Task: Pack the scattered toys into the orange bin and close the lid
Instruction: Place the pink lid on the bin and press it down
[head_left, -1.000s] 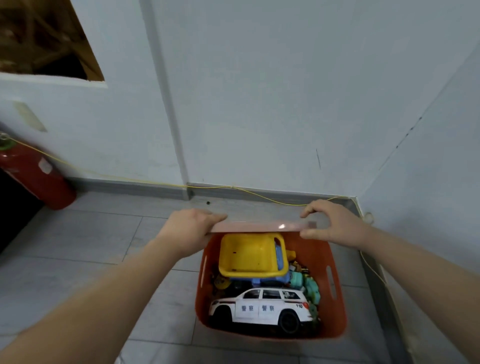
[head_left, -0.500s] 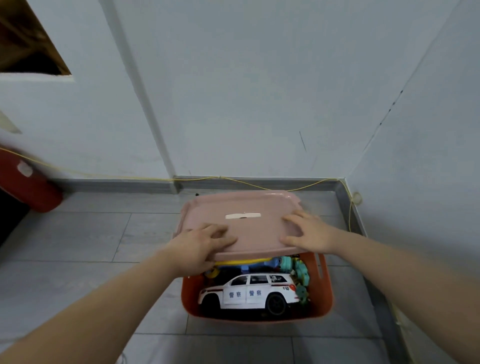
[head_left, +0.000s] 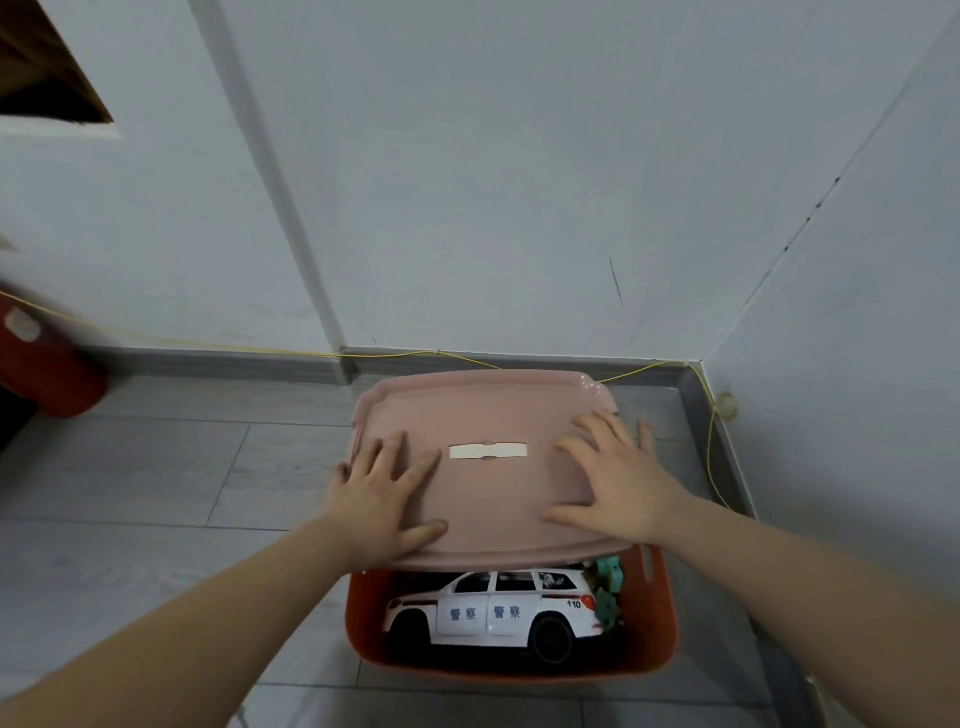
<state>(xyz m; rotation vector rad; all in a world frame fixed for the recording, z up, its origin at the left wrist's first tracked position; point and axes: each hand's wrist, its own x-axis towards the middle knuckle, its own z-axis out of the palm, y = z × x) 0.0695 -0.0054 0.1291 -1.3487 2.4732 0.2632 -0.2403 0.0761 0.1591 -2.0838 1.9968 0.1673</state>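
Observation:
The orange bin (head_left: 660, 644) stands on the grey tiled floor near the room's corner. A pink lid (head_left: 488, 410) lies flat over its far part, leaving the near strip uncovered. In that gap I see a white toy police car (head_left: 493, 610) and teal toys (head_left: 608, 587). My left hand (head_left: 379, 499) rests on the lid's left side with its fingers spread flat. My right hand (head_left: 618, 478) presses flat on the lid's right side. A white label (head_left: 488, 451) sits between them.
White walls meet in a corner just behind and right of the bin. A yellow cord (head_left: 711, 447) runs along the skirting. A red fire extinguisher (head_left: 41, 364) lies at the left wall. Grey floor tiles (head_left: 156, 467) stretch to the left.
The lid came down from an edge-on hold above the bin's far rim and now lies flat over the bin. Both hands moved from gripping its edge to lying flat on top.

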